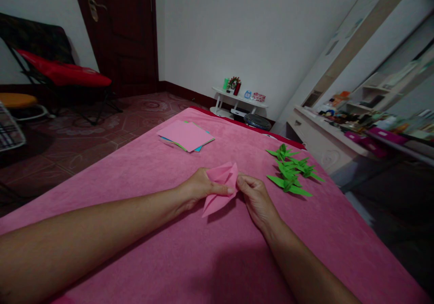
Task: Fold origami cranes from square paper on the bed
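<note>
A partly folded piece of pink origami paper (222, 175) is held up between both hands, over the pink cloth. My left hand (203, 188) grips it from the left, with the thumb lying across its front and the other fingers hidden behind. At the paper's right edge, my right hand (254, 195) pinches it between thumb and curled forefinger. One pointed flap hangs down at the lower left, and creased layers stand apart at the top. To the right of my right hand lie several folded green paper figures (290, 170) with pointed tips, grouped close together.
A stack of square coloured paper (186, 135), pink on top, lies beyond my left hand. The pink cloth (135, 245) covers the surface under my hands. Further off stand a low white shelf (239, 97), a cluttered dresser (325, 136) and a red folding chair (64, 71).
</note>
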A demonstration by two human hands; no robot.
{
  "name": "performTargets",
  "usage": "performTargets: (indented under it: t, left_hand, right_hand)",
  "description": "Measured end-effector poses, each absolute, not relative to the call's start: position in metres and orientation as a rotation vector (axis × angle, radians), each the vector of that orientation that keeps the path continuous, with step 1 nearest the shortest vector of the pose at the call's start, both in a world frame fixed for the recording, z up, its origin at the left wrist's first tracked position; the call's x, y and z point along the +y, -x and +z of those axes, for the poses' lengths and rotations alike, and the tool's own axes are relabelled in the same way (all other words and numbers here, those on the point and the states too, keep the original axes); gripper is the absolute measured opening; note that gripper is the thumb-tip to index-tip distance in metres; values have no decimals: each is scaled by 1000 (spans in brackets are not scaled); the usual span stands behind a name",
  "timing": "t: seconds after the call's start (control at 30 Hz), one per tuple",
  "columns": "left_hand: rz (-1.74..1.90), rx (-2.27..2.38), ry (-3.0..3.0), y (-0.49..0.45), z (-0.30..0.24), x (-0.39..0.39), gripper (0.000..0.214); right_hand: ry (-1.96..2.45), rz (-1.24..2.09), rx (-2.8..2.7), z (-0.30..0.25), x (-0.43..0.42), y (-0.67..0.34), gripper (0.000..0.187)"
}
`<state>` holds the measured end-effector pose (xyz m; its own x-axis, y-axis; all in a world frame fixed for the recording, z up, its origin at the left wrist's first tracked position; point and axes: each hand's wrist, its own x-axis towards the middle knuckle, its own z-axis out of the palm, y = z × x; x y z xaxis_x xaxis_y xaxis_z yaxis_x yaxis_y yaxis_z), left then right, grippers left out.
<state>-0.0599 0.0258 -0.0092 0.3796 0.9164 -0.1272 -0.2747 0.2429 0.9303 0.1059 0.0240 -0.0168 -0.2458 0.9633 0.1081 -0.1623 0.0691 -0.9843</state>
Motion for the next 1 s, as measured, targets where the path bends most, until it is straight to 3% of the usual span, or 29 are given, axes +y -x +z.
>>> performTargets:
  t: [0.63,1.0]
  left_hand:
    - [973,803,-1003,58,-8,23,32]
    - [981,896,-1095,57,-12,22,28]
  right_hand:
    - [937,1253,-1235,-16,22,-102,7]
    - [968,1170,-1281,-15,22,-100,11]
